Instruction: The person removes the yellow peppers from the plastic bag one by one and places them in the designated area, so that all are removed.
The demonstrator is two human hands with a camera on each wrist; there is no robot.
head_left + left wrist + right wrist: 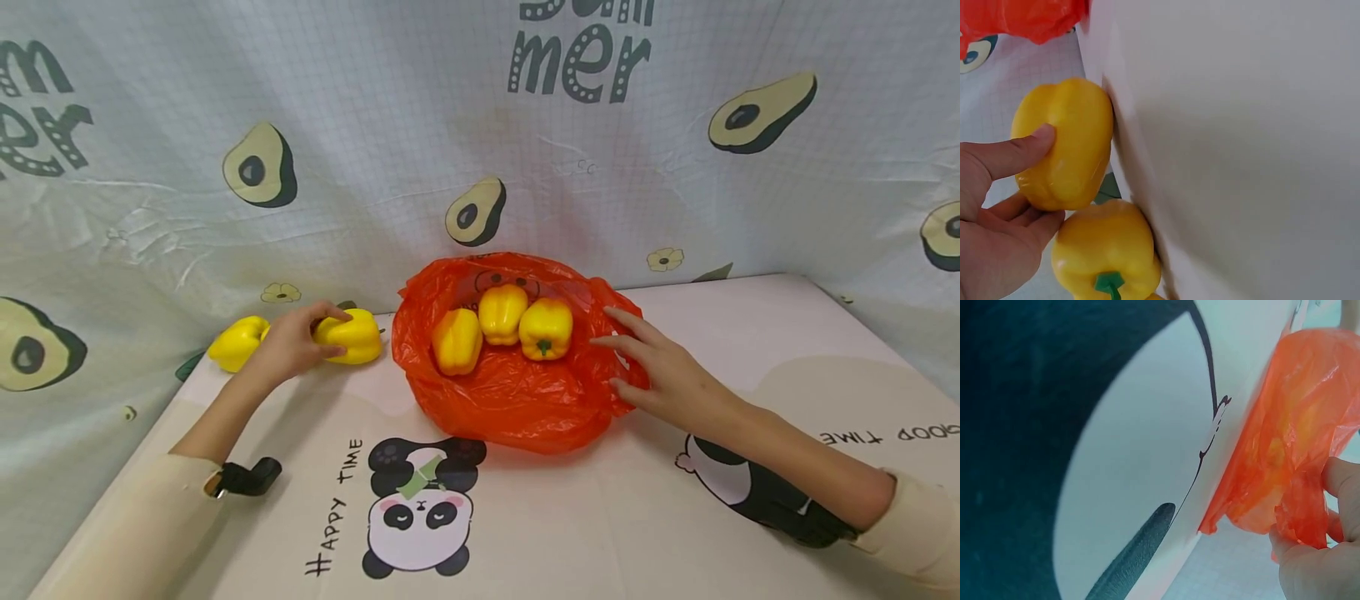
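Observation:
The left hand [296,340] holds a yellow bell pepper [358,337] between thumb and fingers, left of a red plastic bag [510,408]. In the left wrist view the thumb lies on that pepper [1079,144] and the fingers are at its lower side. Inside the wide-mouthed bag lie three yellow peppers [503,314]. At the bag's right edge, the right hand [675,379] has its fingers spread over the plastic; the right wrist view shows its thumb and fingers [1338,478] around a fold of the bag [1304,506].
Behind the left hand another yellow pepper [238,343] lies at the table's left back edge; in the left wrist view a pepper with a green stem [1107,250] sits beside the held one. A patterned curtain [360,167] hangs behind the table [562,525], which has printed pandas.

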